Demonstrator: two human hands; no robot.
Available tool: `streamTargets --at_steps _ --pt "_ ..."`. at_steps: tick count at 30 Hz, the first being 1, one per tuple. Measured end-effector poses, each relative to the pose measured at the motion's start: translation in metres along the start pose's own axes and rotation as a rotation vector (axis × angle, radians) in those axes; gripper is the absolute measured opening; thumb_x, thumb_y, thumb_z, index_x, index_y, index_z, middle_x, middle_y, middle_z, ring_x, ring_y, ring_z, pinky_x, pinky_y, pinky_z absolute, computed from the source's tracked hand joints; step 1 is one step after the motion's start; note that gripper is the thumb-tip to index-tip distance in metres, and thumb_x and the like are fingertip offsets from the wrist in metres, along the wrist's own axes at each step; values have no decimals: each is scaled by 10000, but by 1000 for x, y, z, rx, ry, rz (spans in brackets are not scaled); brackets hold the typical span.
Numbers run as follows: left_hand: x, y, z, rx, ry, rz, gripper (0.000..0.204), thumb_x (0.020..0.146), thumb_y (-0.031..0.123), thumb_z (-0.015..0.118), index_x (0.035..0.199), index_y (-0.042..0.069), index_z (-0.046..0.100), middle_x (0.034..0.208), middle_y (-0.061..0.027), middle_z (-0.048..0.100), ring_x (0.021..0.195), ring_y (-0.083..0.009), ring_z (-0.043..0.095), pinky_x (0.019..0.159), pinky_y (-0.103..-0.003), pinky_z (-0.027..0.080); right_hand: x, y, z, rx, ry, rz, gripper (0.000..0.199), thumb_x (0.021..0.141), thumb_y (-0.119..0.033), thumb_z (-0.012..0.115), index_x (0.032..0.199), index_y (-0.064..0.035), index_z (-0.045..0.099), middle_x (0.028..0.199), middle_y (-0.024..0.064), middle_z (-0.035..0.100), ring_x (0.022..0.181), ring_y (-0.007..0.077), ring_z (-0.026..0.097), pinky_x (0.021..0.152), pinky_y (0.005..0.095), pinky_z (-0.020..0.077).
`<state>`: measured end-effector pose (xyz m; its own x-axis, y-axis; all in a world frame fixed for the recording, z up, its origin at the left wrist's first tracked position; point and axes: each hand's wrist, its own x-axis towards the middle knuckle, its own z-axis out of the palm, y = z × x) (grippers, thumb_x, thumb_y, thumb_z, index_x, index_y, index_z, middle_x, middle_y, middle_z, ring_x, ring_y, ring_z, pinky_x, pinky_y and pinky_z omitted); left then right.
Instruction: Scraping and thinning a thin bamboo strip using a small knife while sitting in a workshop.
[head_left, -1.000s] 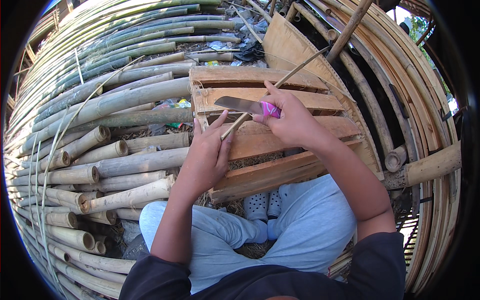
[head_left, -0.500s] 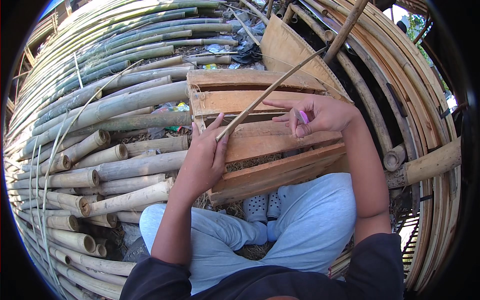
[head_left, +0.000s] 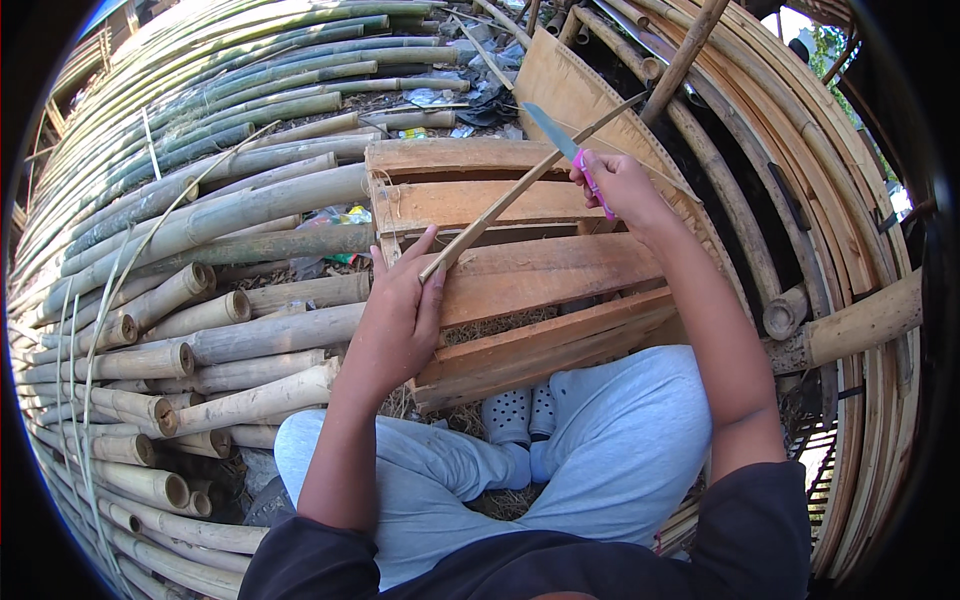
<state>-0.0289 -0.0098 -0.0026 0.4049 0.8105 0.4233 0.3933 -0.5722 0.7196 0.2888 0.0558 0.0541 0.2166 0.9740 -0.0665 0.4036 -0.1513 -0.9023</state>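
In my left hand (head_left: 396, 315) is the near end of a thin bamboo strip (head_left: 503, 205), pinched by the thumb while some fingers stretch out. The strip slants up to the far right, above a slatted wooden crate (head_left: 550, 275). My right hand (head_left: 622, 188) grips a knife (head_left: 552, 130) by its pink handle. Its grey blade points up and to the far left, crossing the strip in view near its upper part; whether the two touch I cannot tell. My left hand is close to the crate's left end.
Cut bamboo poles (head_left: 290, 333) lie stacked on the left. A tan board (head_left: 590, 95) leans behind the crate. Long wooden strips (head_left: 850, 170) curve along the right, beside a thick bamboo pole (head_left: 865, 322). My crossed legs (head_left: 630, 430) are just below the crate.
My right hand has moved up and turned, bringing the knife blade into plain sight across the strip. My left hand keeps its hold, shifted slightly left.
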Motion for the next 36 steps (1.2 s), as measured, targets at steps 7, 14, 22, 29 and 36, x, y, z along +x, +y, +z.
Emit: streamTargets --at_steps 7,14,22,29,36 --pt "1 3 1 -4 9 50 190 1028 46 451 1152 -13 582 1328 -246 591 1415 -387 438 1198 -688 120 41 23 10 -276 162 -10 492 1063 -466 481 846 -46 619 620 -16 481 496 83 450 440 275 354" --pt "2 4 -2 11 -14 46 292 1060 109 397 1208 15 630 1467 -241 513 1370 -433 467 1232 -616 96 33 20 24 -216 176 111 547 1072 -456 447 797 -6 592 505 23 449 379 163 429 403 348 381" --pt "3 5 -4 15 -34 73 330 1064 125 377 1199 12 655 1352 -233 603 1445 -362 416 1232 -623 29 22 15 23 -280 124 84 558 1078 -467 419 836 5 592 502 13 441 383 151 436 400 331 387" --pt "6 9 -3 100 -136 64 362 1072 140 353 1219 8 657 1374 -234 584 1454 -352 407 1227 -634 9 38 16 1 -210 91 130 520 1071 -491 422 800 -63 541 555 -26 418 425 108 380 404 296 350" --pt "6 5 -3 64 -119 52 374 1078 168 355 1237 7 652 1459 -240 522 1437 -382 413 1228 -630 1 34 2 4 -191 -109 167 456 1070 -507 429 809 -134 442 588 -59 353 444 55 261 397 239 202"
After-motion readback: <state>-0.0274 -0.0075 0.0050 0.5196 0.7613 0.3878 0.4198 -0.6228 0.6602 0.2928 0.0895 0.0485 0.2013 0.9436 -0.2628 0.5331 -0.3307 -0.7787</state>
